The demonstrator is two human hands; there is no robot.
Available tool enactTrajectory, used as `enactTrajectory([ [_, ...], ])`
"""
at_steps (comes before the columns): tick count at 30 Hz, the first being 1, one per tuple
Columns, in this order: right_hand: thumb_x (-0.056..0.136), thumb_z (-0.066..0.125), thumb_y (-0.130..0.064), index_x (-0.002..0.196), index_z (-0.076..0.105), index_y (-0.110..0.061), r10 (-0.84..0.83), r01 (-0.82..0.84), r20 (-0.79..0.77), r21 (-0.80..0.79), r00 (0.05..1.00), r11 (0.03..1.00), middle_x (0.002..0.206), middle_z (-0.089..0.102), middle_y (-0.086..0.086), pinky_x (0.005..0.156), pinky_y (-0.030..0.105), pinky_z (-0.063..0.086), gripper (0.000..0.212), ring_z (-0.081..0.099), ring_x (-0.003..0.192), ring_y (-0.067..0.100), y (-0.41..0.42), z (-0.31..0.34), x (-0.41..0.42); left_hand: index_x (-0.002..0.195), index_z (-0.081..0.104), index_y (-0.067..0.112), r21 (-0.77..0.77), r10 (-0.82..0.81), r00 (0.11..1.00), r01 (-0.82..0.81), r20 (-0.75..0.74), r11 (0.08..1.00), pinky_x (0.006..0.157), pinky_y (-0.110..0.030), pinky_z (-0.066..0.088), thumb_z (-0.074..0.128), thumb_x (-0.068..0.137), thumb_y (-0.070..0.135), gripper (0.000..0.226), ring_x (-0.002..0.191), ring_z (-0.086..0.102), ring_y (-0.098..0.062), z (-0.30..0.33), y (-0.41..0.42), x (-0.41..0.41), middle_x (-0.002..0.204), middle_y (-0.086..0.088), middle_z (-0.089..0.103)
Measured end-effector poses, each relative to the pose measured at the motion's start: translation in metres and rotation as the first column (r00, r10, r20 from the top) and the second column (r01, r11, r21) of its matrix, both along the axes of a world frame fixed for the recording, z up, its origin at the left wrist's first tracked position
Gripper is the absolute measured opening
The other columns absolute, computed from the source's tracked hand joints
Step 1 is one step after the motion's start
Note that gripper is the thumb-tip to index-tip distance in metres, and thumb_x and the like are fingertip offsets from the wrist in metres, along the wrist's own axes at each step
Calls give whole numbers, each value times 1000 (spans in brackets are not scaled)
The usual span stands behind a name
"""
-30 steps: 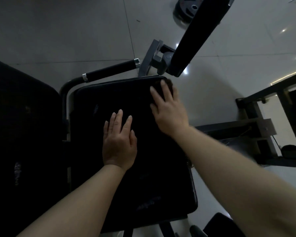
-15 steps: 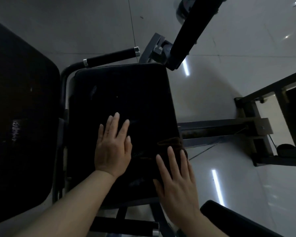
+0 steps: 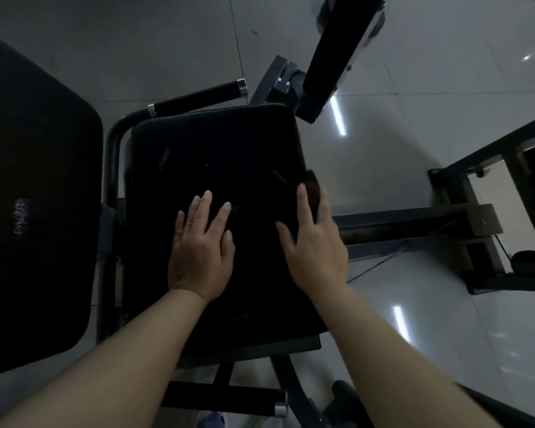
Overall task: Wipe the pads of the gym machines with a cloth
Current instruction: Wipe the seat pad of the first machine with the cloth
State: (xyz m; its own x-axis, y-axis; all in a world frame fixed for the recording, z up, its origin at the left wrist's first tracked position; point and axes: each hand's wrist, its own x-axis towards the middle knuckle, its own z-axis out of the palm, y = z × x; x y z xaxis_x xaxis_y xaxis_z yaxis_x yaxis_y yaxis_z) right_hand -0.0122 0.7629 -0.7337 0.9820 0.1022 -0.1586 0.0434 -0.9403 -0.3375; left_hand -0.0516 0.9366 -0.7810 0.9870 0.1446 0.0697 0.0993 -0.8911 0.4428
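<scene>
The dark brownish cloth lies at the right edge of the black rectangular vinyl seat pad, roughly halfway along that edge, with part of it showing past the fingertips and the rest hidden under the palm. The right hand presses flat on the cloth, its fingers straight and slightly spread, pointing toward the far end of the pad; the thumb lies out to the left on the pad surface. The hand overlaps the pad's right edge, so its outer side sits over the gap above the floor.

The left hand rests palm-down on the middle of the pad, fingers straight and fanned apart, holding nothing. The two hands lie near each other but do not touch.

Beyond the far edge of the pad runs a black cylindrical grip handle with silver end rings, and at the far right corner a dark padded arm rises at a slant from a grey metal bracket. To the left of the seat stands a large black back pad bearing a faint pale label. On the right, a dark steel machine frame crosses the glossy grey tiled floor, which carries streaks of reflected light. Below the near edge, a second black handle with a silver cap shows between the forearms.
</scene>
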Motion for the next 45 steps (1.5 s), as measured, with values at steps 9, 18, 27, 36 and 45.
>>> enactTrajectory([
  [9, 94, 24, -56, 151, 7, -26, -4, 4, 6, -11, 1000, 1000, 157, 12, 15, 98, 44, 46, 66, 28, 139, 33, -21, -10, -68, 139, 46, 14, -14, 5, 1000, -5, 14, 1000, 118, -45, 14, 26, 94, 33, 53, 143, 23, -27, 0, -1, -1, 152, -14, 31],
  [18, 90, 55, -49, 151, 3, -36, 27, -8, -77, 233, 997, 972, 157, 13, 0, 93, 36, 46, 81, 38, 133, 23, -2, -1, 43, 138, 47, 14, -42, 0, 1000, 2, 28, 999, 118, -43, 12, 26, 93, 34, 54, 144, 22, -26, 0, 1, -1, 152, -14, 31],
  [27, 94, 34, -56, 149, 21, -29, 194, -179, 91, -149, 977, 972, 160, 9, 5, 114, 45, 21, 63, 8, 145, 33, -25, -14, -92, 139, 46, 12, -25, -7, 1000, 8, 29, 1000, 118, -45, 13, 25, 93, 35, 55, 143, 23, -30, 0, 0, -1, 152, -15, 31],
  [36, 96, 38, -52, 151, 7, -35, 136, -136, -37, 26, 990, 990, 159, -15, 0, 113, 42, 25, 65, -2, 147, 27, -13, -6, -10, 140, 44, 10, -2, 0, 999, 0, 54, 1000, 118, -41, 10, 44, 97, 17, 44, 143, 21, -30, 2, -1, -3, 153, -16, 29],
  [45, 96, 34, -51, 148, 27, -29, 183, -172, 80, -130, 980, 977, 159, 15, 6, 115, 42, 14, 57, 12, 145, 32, -32, -16, -99, 141, 44, 11, 0, -5, 998, 5, 60, 1000, 118, -41, 12, 39, 98, 20, 44, 143, 22, -30, -1, -2, -4, 152, -16, 30],
])
